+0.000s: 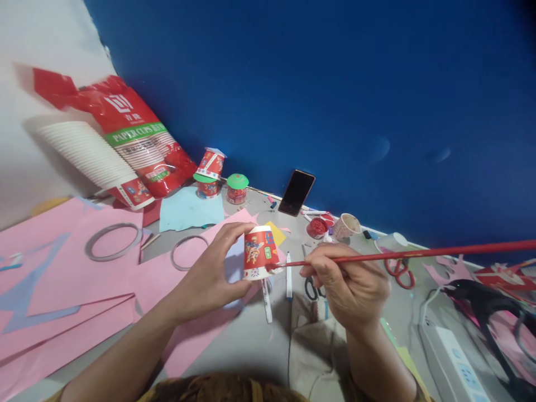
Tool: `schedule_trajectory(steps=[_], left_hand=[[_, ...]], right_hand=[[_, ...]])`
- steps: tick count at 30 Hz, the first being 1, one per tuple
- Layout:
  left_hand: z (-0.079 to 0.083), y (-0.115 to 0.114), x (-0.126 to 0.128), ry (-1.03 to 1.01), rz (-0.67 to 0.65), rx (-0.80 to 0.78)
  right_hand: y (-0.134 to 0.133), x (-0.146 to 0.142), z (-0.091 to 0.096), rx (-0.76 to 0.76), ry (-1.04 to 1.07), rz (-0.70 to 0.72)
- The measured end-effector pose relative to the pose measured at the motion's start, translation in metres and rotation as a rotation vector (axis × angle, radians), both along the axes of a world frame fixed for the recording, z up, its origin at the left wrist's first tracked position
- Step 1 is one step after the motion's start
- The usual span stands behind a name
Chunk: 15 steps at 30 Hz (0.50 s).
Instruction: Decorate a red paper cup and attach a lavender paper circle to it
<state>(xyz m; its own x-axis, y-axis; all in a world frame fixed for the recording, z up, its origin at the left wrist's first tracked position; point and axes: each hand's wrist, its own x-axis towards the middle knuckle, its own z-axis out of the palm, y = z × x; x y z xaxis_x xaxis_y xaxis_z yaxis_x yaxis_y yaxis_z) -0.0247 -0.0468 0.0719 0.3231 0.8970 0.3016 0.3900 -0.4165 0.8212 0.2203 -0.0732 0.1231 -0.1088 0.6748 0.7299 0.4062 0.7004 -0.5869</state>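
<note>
Between the thumb and fingers of my left hand (211, 268) is a red printed paper cup (260, 251), held upside down with its white rim at the bottom. A long red paintbrush (402, 254) is pinched in my right hand (345, 279). Its tip meets the lower right side of the cup, where a dark red patch shows. Below the cup lie a white marker (267, 304) and another marker with a blue end (288, 279). Black-handled scissors (310, 288) are partly hidden by my right hand.
At the back left lean a stack of paper cups (90, 153) and a red cup bag (138, 134). Decorated cups (237, 190) and a phone (297, 192) stand along the blue wall. Pink paper (84, 268) carries tape rolls (113, 242). A power strip (454, 357) and black glue gun (481, 304) lie right.
</note>
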Motion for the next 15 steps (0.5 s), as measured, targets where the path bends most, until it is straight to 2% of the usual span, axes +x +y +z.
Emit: schedule_trajectory(steps=[10,15], left_hand=[[-0.007,0.001,0.001,-0.189,-0.005,-0.116],[-0.013,0.003,-0.001,-0.314,-0.032,-0.194]], right_hand=[[-0.002,0.022,0.008,0.028,0.105,-0.203],[-0.004,0.025,0.011,0.009,0.082,-0.228]])
